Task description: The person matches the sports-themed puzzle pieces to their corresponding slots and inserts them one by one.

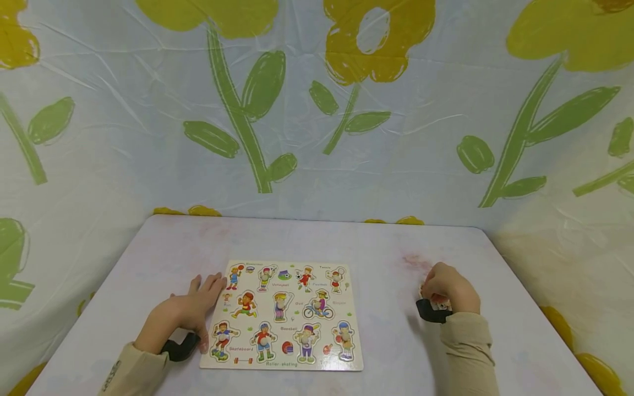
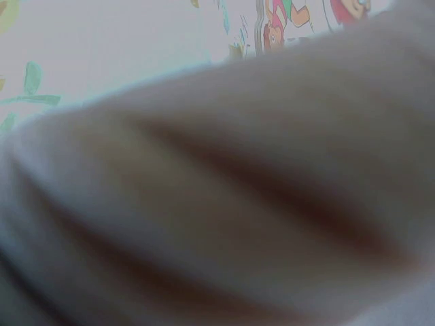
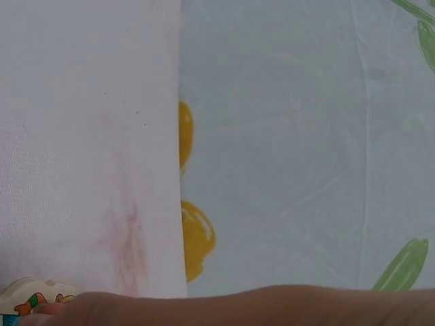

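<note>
The flowered cloth (image 1: 426,132) forms the enclosure: from where I stand, it hangs behind the puzzle board (image 1: 271,352) and to both sides of it. The table (image 1: 381,308) carries the board flat on its pale, faintly pink-stained top.

The board is the container. Eleven figure-shaped places are arranged in three rows: four at the far side, three in the middle, four at the near side. Printed sport names and small pictures lie between them. Loaded places include those of the golf piece (image 1: 279,314), the baseball piece (image 1: 307,350) and the roller-skating piece (image 1: 264,348). For the basketball and running figures, I cannot tell whether a piece is seated or only a printed picture shows.

Two beige sleeves (image 1: 468,355) reach in from the near side, one left of the board and one right of it.

Left hand (image 1: 187,311): released, fingers extended, located at the left edge of the board. Firm pressure on the edge cannot be confirmed.

Right hand (image 1: 452,289): fingers bent, gripping a loose puzzle piece (image 3: 27,299), located well to the right of the board. The hand covers most of this piece.

A black strap (image 1: 433,312) crosses each hand.

Smallest parts: round knobs, projecting from several pieces within the board.
</note>
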The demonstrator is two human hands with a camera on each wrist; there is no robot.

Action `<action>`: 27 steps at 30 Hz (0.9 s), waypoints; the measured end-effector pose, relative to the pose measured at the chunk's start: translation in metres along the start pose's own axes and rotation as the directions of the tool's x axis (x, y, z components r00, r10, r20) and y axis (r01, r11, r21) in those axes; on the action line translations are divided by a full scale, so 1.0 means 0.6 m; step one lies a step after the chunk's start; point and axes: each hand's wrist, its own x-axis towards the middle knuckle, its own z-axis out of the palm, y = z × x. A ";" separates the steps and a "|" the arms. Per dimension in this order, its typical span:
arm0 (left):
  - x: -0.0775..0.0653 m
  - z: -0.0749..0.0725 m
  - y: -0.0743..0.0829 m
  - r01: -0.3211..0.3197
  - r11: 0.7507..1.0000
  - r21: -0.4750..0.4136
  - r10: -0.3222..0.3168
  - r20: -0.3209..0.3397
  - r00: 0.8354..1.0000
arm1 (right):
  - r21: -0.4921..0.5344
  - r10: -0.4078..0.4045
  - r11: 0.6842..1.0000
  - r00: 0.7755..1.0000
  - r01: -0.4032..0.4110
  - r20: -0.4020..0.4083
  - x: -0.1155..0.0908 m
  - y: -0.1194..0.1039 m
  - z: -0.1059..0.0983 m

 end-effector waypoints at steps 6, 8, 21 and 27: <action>-0.002 -0.002 0.003 0.000 1.000 -0.001 0.000 -0.001 1.000 | -0.028 0.003 1.000 1.000 -0.003 -0.005 0.004 0.003 0.003; -0.003 -0.002 0.004 -0.001 1.000 -0.002 0.001 0.000 1.000 | -0.035 0.003 0.999 1.000 -0.004 -0.009 0.005 0.003 0.003; 0.001 0.001 0.002 0.009 1.000 0.011 -0.009 -0.003 1.000 | -0.042 -0.003 0.999 1.000 0.003 -0.023 -0.001 -0.005 -0.001; 0.003 0.003 -0.002 0.010 1.000 -0.001 -0.010 -0.003 1.000 | -0.046 -0.014 0.999 0.999 0.012 -0.035 0.001 -0.011 -0.001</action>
